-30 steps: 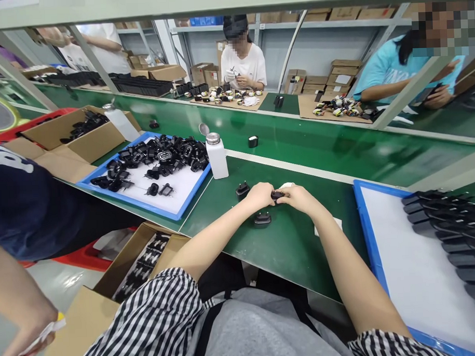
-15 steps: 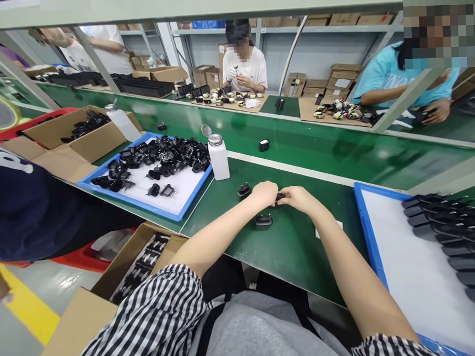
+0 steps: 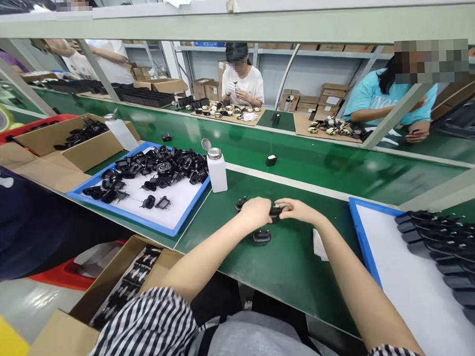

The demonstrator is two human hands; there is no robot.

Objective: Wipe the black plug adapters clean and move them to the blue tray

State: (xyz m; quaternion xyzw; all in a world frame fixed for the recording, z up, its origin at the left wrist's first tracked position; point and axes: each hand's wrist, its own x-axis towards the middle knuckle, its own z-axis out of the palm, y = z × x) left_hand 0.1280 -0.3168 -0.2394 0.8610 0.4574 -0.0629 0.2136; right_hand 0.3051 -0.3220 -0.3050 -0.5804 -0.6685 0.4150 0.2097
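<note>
The black plug (image 3: 275,213) lies left-to-right between the left hand (image 3: 257,211) and right hand (image 3: 300,211), each pinched closed on one end.

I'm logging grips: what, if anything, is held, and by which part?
A small black housing, by its two sides: the left hand at its left, the right hand at its right. Exact finger contacts are partly hidden.

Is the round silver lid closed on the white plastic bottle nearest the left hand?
No, the round silver lid stands flipped up at the top of the white plastic bottle.
</note>
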